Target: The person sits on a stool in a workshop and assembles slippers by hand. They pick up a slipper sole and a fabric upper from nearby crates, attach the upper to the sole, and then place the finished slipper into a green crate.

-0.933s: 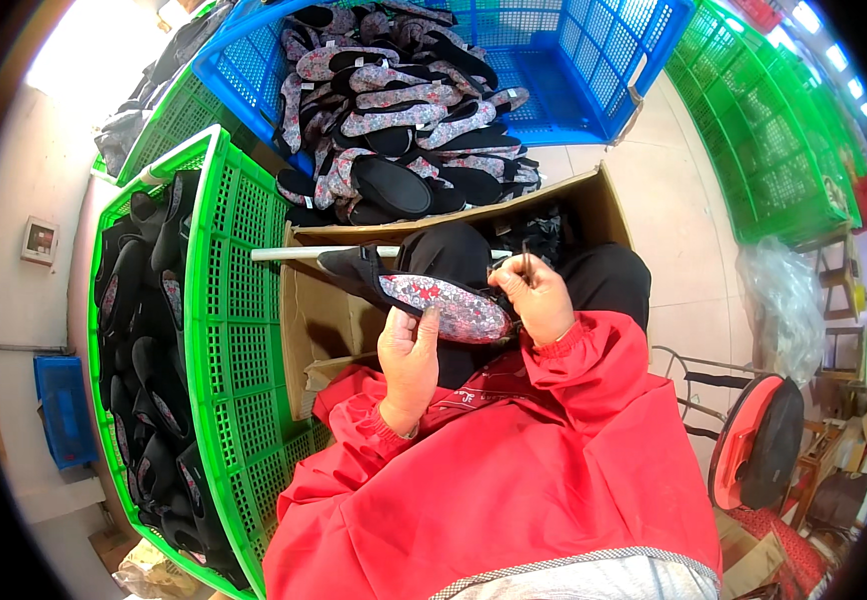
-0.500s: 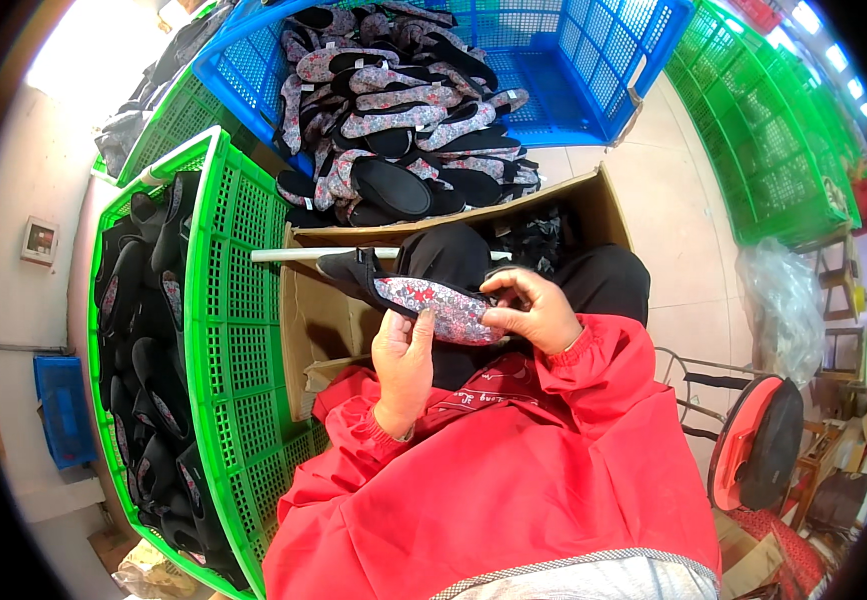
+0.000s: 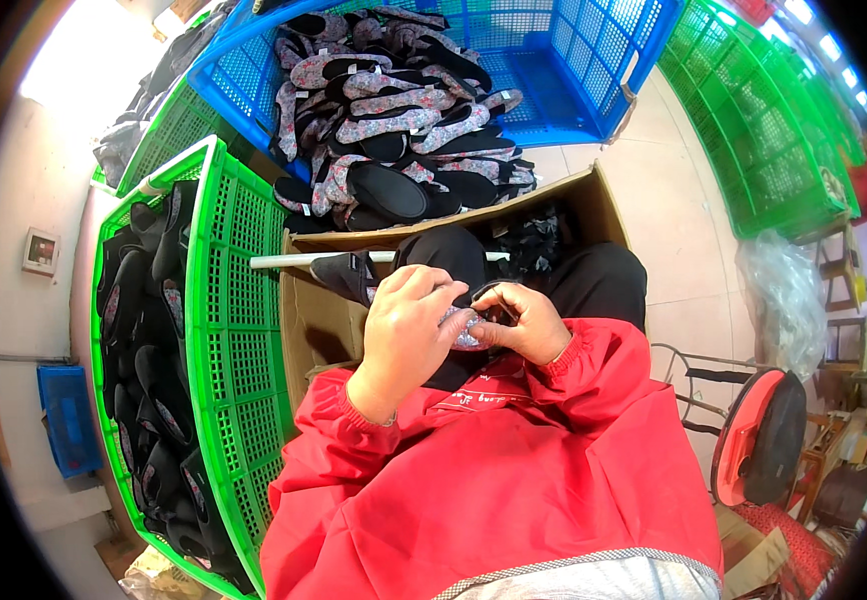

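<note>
A slipper-like cloth shoe with a black outside and a floral lining lies across my lap, held in both hands. My left hand is closed over its middle and hides most of it. At the other end my right hand pinches the edge, thumb and fingers bent together. Between the two hands a small patch of the floral fabric shows. Beyond my knees stands an open cardboard box, with a white rod lying over it. Black scraps sit inside the box.
A blue crate ahead holds a heap of floral-and-black shoes. Close on my left is a green crate full of black shoes. Far right are another green crate, clear plastic and a red-and-black round seat.
My left hand has moved up and right, from supporting the shoe's underside to covering its middle, next to my right hand. The floral lining is now mostly hidden.
</note>
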`<state>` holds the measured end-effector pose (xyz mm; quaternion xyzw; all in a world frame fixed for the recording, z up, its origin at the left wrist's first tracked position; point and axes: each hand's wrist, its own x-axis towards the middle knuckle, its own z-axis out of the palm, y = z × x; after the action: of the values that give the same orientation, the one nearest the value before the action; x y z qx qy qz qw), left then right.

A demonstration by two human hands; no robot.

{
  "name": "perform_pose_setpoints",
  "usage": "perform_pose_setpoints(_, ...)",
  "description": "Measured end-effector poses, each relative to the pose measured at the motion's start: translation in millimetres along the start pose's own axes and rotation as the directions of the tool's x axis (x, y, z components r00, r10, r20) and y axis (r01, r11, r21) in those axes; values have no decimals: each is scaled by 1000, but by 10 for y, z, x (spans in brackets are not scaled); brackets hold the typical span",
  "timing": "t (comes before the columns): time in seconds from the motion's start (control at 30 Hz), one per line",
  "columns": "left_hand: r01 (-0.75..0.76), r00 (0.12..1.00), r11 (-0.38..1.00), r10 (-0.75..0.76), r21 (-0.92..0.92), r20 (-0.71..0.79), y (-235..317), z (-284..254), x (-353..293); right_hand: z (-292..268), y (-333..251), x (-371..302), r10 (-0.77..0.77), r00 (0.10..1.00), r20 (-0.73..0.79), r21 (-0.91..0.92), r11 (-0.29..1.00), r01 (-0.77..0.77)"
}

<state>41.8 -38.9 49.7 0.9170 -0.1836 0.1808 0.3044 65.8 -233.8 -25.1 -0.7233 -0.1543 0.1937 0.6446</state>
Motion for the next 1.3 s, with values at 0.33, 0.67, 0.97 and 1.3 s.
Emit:
perform_pose_setpoints(0.33, -47, 998, 998, 45, -45, -32, -61, 199, -57, -101, 22, 2, 104, 983, 152, 196, 971, -134)
perform_pose_setpoints(0.67, -82, 970, 995, 91, 50, -224, -79, 352, -230, -169, 4, 25, -11, 988, 157, 48, 999, 4)
perform_pose_setpoints(0.97, -9, 982, 1000, 7, -14, -190, -106, 261, -216, -159, -23, 63, -1, 993, 115, -183, 983, 22)
perform_pose_setpoints(1.3, -4, 989, 998, -5, -64, -145, -134, 233, -185, -161, -363, 156, -90, 968, 235, -419, 889, 184)
